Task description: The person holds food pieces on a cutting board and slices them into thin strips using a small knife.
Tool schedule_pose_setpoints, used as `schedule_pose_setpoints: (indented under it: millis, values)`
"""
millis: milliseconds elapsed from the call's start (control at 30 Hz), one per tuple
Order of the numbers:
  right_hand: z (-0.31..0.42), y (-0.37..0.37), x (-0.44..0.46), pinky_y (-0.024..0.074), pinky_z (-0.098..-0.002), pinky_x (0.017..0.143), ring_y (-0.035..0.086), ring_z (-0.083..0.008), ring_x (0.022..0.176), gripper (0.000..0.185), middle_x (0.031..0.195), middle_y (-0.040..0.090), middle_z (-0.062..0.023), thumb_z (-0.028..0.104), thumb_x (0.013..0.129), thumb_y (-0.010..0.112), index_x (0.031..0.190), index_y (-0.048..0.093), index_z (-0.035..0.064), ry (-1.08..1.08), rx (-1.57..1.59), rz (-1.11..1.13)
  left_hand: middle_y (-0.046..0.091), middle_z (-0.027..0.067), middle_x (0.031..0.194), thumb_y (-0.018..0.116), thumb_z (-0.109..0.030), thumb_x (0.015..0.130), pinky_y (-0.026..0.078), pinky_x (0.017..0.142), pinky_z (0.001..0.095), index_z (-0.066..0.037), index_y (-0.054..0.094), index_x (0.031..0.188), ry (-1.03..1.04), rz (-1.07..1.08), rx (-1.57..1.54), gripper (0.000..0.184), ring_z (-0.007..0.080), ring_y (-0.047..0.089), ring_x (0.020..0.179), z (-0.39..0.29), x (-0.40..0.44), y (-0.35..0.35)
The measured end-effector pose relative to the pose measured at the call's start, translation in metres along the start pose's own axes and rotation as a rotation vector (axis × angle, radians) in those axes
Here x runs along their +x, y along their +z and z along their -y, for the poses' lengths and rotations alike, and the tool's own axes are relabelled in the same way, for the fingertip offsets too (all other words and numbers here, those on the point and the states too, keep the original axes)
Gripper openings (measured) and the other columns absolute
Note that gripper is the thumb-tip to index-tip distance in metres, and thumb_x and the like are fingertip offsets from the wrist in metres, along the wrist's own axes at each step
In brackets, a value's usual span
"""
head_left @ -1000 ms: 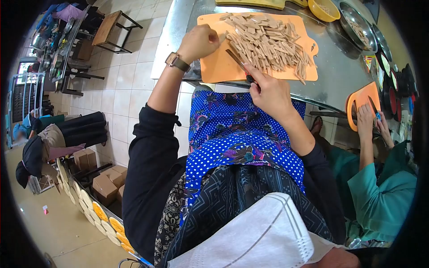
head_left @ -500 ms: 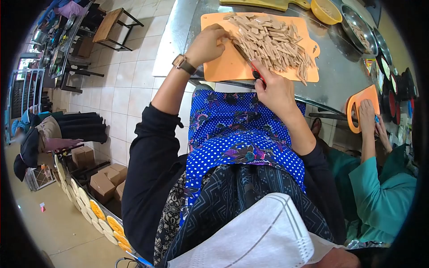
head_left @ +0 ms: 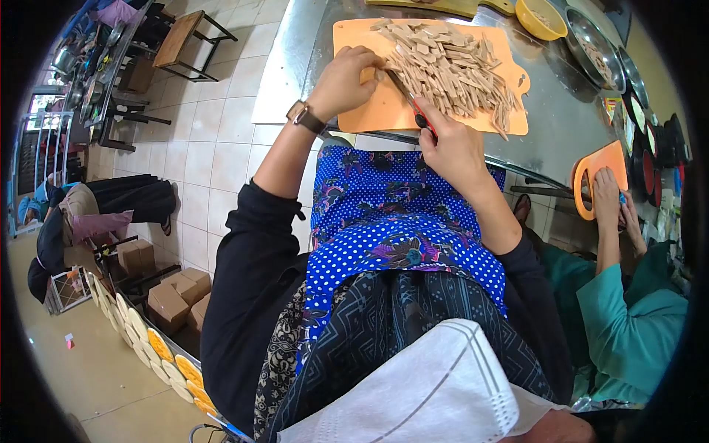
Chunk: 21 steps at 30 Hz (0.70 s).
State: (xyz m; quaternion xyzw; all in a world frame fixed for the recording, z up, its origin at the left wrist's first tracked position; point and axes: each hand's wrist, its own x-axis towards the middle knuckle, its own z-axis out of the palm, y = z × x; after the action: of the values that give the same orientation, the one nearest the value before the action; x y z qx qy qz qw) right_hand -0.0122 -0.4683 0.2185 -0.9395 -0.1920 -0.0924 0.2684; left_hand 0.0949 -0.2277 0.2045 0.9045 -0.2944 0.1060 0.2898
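A large heap of brown strips (head_left: 450, 66), cut from some food I cannot name, covers much of an orange cutting board (head_left: 356, 111). In my right hand (head_left: 456, 151) is a knife (head_left: 422, 122) with a red and black handle. Its blade slants up and left along the heap's left edge. My left hand (head_left: 346, 80), with a watch on the wrist, is over the board's left side. Its fingers are curled around a small brown piece (head_left: 379, 74) near the knife tip; most of that piece is hidden.
The board lies on a metal table (head_left: 546, 125). Beyond it are a yellow bowl (head_left: 540, 18), metal bowls (head_left: 594, 48) and an olive-coloured board (head_left: 436, 7). At right, a co-worker in a green sleeve (head_left: 628, 295) has hands at another orange board (head_left: 591, 173).
My left hand has shifted slightly down and right, and its fingers now curl around a small piece. The knife has barely moved. At far left, another person has shifted.
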Motion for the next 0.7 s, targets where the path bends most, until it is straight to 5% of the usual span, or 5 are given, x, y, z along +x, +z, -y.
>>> schedule_pose_setpoints:
  millis: [200,300,433,467,700]
  values:
    - [-0.003,-0.005,-0.016,0.0573,-0.0494,0.063,0.07,-0.0384,0.068,0.054,0.082,0.072,-0.0161,0.011,0.085,0.064,0.139,0.06,0.0162,0.031,0.001,0.023,0.069,0.0087,0.11,0.075,-0.015,0.081,0.05,0.099,0.0421,-0.007,0.071,0.106,-0.124,-0.001,-0.129,0.027,0.0317,0.061,0.111,-0.035,-0.028,0.002]
    - [-0.003,-0.003,-0.013,0.0574,-0.0491,0.064,0.07,-0.0375,0.069,0.056,0.084,0.073,-0.015,0.011,0.085,0.064,0.14,0.059,0.0176,0.041,0.01,-0.002,0.071,0.01,0.114,0.08,-0.019,0.079,0.049,0.098,0.0414,-0.006,0.071,0.112,-0.009,-0.239,-0.033,0.037,0.0323,0.061,0.11,-0.024,-0.018,0.007]
    - [-0.006,0.0,-0.003,0.0575,-0.0482,0.065,0.071,-0.0373,0.069,0.058,0.085,0.074,-0.0139,0.011,0.086,0.064,0.142,0.058,0.0186,-0.002,0.048,-0.018,0.073,0.0095,0.11,0.08,-0.024,0.079,0.049,0.095,0.0421,-0.008,0.072,0.111,0.035,-0.155,0.059,0.037,0.0326,0.063,0.106,-0.009,-0.003,0.003]
    - [-0.007,0.001,-0.003,0.0576,-0.0475,0.067,0.071,-0.0368,0.071,0.058,0.088,0.074,-0.0137,0.012,0.086,0.064,0.143,0.058,0.0189,-0.001,0.05,-0.057,0.072,0.01,0.118,0.081,-0.025,0.08,0.048,0.1,0.0445,-0.009,0.073,0.113,0.023,-0.018,0.045,0.038,0.0331,0.061,0.114,-0.008,-0.003,-0.002]
    - [-0.006,-0.005,0.011,0.0587,-0.0426,0.075,0.074,-0.0347,0.087,0.055,0.108,0.075,-0.0157,0.008,0.088,0.064,0.142,0.06,0.016,-0.079,0.052,-0.104,0.068,0.0027,0.102,0.075,-0.03,0.077,0.046,0.088,0.0437,-0.016,0.077,0.101,0.025,-0.159,0.106,0.028,0.0265,0.059,0.106,-0.003,-0.016,0.016]
